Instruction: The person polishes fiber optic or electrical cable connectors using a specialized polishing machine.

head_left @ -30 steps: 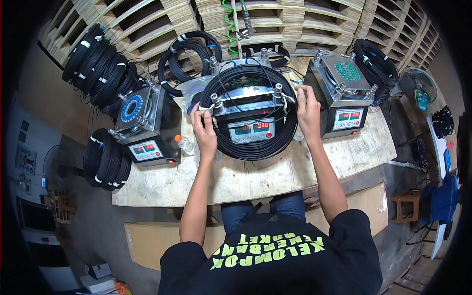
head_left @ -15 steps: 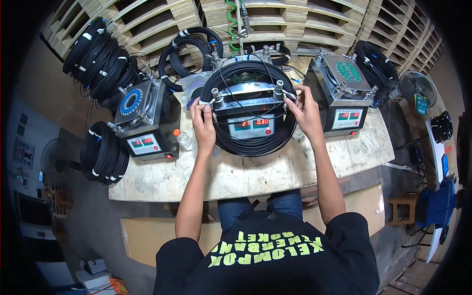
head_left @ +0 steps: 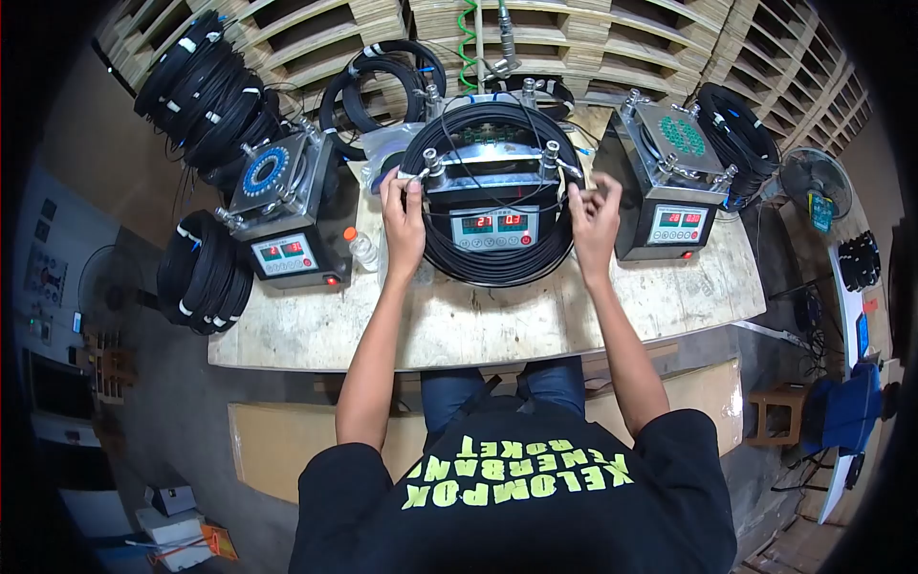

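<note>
A large coil of black cable (head_left: 488, 272) hangs around the middle machine (head_left: 494, 230), whose red digits are lit. At the coil's left side, my left hand (head_left: 404, 225) is closed, thumb and fingers at the end of a small metal clamp lever (head_left: 411, 176); the exact contact is partly hidden. My right hand (head_left: 595, 225) is just beside the coil's right edge, fingers bent and apart, with nothing seen in them. Near it, another clamp lever (head_left: 571, 172) sticks out from the front right post. A loose strand of cable crosses the machine's front.
Similar machines stand at the left (head_left: 277, 215) and right (head_left: 674, 182) of the wooden table (head_left: 478, 325). A bottle with an orange cap (head_left: 361, 249) is close to my left forearm. Stacked cable coils (head_left: 206, 105) and wooden pallets (head_left: 612, 43) line the back.
My right hand has come off the clamp lever and coil edge, its fingers now bent in front of the palm. My left hand stays at the coil's left side. The view has shifted slightly.
</note>
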Tool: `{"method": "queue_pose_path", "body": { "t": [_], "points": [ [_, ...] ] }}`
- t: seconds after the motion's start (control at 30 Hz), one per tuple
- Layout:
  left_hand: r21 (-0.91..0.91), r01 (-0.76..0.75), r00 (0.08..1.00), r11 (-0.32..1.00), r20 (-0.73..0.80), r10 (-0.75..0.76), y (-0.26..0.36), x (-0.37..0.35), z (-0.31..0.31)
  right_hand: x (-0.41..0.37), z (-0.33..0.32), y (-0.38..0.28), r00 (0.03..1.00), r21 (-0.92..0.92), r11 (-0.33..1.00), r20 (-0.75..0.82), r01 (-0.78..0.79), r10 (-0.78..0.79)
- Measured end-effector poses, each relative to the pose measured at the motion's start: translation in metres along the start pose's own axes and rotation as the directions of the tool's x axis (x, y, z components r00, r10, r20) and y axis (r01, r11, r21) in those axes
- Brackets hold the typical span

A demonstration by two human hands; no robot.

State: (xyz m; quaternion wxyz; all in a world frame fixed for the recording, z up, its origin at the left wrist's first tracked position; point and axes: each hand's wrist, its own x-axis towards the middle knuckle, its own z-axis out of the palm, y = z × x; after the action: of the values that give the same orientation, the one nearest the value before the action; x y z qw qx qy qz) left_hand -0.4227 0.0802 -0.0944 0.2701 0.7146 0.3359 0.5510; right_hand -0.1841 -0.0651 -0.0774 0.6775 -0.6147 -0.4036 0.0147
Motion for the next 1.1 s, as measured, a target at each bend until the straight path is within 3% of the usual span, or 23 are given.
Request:
{"method": "queue_pose_path", "body": {
  "t": [0.03,0.07,0.17,0.2,0.33,0.67,0.83,0.9,0.97,1.07,1.1],
  "points": [
    [0.005,-0.003,1.000,1.000,0.003,0.003,0.001,-0.001,-0.001,-0.016,0.002,0.008,0.996,0.014,0.999,-0.074,0.042,-0.041],
    [-0.016,0.003,1.000,1.000,0.003,-0.002,0.002,-0.001,-0.001,-0.035,0.000,0.018,0.999,-0.135,0.991,0.037,-0.013,0.019],
    [-0.023,-0.020,1.000,1.000,-0.010,0.020,-0.001,-0.002,0.000,-0.060,0.003,0.023,0.895,-0.472,0.772,0.345,0.425,-0.282],
    [-0.033,-0.012,1.000,0.999,-0.011,0.012,-0.003,-0.002,0.001,-0.064,0.006,0.022,0.905,-0.515,0.765,0.373,0.387,-0.206],
    [-0.050,-0.012,1.000,0.999,-0.005,0.012,-0.008,-0.001,-0.001,-0.067,0.016,0.014,0.902,-0.660,0.630,0.395,0.409,-0.173],
    [-0.223,0.078,0.997,0.972,-0.002,-0.081,-0.016,-0.004,0.002,-0.070,0.028,0.007,0.941,-0.738,0.593,0.322,0.320,-0.106],
    [-0.331,0.151,0.988,0.931,0.024,-0.152,-0.013,-0.007,-0.002,-0.066,0.023,0.007,0.924,-0.690,0.626,0.350,0.364,-0.151],
    [-0.310,0.180,0.983,0.933,0.016,-0.184,-0.007,-0.009,-0.004,-0.059,0.018,0.015,0.946,-0.503,0.813,0.276,0.293,-0.170],
    [-0.463,0.217,0.974,0.859,0.040,-0.224,-0.001,-0.014,-0.008,-0.054,0.008,0.015,0.959,-0.288,0.957,0.282,0.044,0.041],
    [-0.497,0.326,0.944,0.805,0.127,-0.304,-0.014,-0.020,-0.011,-0.058,0.003,0.013,0.911,-0.462,0.815,0.370,0.349,-0.181],
    [-0.515,0.366,0.929,0.775,0.151,-0.339,-0.017,-0.024,-0.009,-0.061,0.004,0.012,0.916,-0.526,0.775,0.363,0.351,-0.168]
  ]
}}
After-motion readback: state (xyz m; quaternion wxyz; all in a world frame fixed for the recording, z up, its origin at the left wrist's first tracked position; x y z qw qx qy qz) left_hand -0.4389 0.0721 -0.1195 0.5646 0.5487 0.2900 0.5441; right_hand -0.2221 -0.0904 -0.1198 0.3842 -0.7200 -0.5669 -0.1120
